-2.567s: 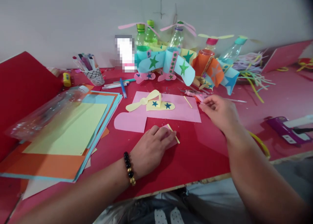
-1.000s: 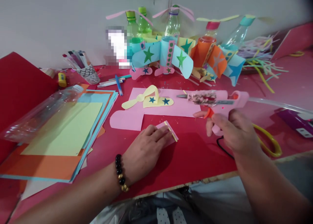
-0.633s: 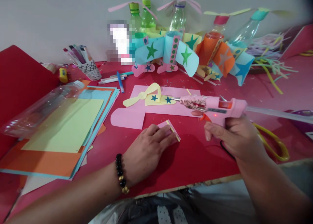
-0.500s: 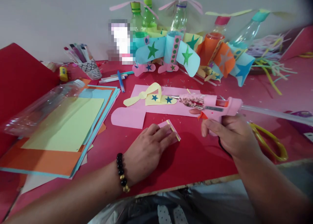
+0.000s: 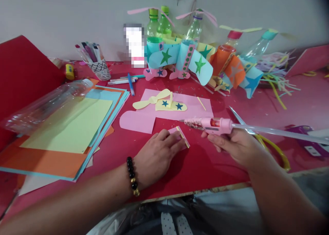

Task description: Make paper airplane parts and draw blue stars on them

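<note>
On my feed the right fingers [image 5: 214,139] are wrapped shut around the grip of a pink hot glue gun [image 5: 208,124], which sits lower than in the earlier frame, now clear of the pink card sheet [image 5: 195,106] and closer to the left hand. Its nozzle points left, just above a small folded pink paper [image 5: 172,134] held flat under the left fingers [image 5: 169,139], with a thin yellow stick [image 5: 183,137] lying along it. Beyond the glue gun, star-decorated bottle crafts [image 5: 185,57] stand; yellow-handled scissors [image 5: 275,152] lie to its right
</note>
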Motion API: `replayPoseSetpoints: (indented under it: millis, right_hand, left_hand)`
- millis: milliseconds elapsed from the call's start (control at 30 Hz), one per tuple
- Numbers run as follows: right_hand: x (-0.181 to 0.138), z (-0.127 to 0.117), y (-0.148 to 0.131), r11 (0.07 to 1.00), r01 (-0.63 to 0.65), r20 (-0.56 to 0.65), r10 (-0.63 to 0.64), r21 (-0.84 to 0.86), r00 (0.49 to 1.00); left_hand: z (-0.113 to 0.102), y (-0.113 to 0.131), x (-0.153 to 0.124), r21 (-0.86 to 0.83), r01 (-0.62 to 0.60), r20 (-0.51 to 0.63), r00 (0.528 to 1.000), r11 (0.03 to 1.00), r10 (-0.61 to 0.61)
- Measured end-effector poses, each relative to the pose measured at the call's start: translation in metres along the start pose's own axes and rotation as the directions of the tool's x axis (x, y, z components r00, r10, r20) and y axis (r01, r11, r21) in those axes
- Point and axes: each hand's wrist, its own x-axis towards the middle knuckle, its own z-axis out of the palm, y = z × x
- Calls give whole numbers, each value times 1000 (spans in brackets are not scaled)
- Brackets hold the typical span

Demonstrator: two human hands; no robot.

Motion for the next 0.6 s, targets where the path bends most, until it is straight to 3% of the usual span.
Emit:
replayPoseSetpoints:
  millis: [100, 367, 600]
  right_hand:
    - [-8, 2, 7, 999, -23, 59, 24, -22, 998]
    - [-6, 3, 13, 998, -17, 77, 21, -59, 997]
    - [-2, 5, 1, 997, 20, 108, -13, -68, 994]
  left_hand:
    - [-1, 1, 1, -4, -4, 1, 1000, 1000, 4]
    - [-3, 4, 1, 13, 16, 4, 1000, 1000, -16]
    - [-3, 4, 1, 27, 23, 38, 999, 999, -24]
